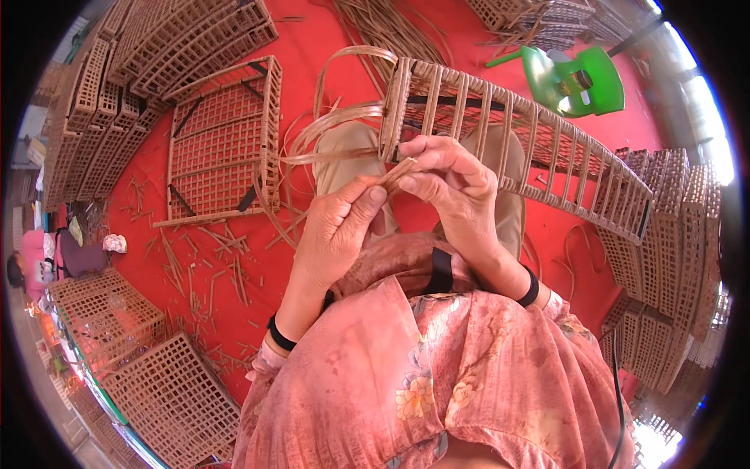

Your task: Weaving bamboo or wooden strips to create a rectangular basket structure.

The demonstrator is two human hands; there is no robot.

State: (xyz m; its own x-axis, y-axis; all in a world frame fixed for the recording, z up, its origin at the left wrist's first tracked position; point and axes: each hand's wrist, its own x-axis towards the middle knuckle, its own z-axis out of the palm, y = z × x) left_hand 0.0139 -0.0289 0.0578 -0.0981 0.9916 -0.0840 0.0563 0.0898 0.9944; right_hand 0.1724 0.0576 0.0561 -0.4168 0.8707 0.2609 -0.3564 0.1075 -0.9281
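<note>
Both my hands meet in front of a woven wicker tray [562,139], which rests tilted across my knees. My left hand [341,223] is closed, pinching short brown wicker strips [397,173] between thumb and fingers. From the other side, my right hand [459,194] pinches the tip of the same strips. Its fingertips are close to the tray's wrapped corner. Long loose wicker strands [344,117] loop out from that corner to the left. How many strips lie between my fingers is hidden.
A finished-looking woven tray [215,144] lies on the red floor covering at left, near scattered strip offcuts [226,262]. Stacks of woven trays stand left [94,125] and right [664,211]. A green plastic chair [601,82] is at far right. Another person [39,262] sits at far left.
</note>
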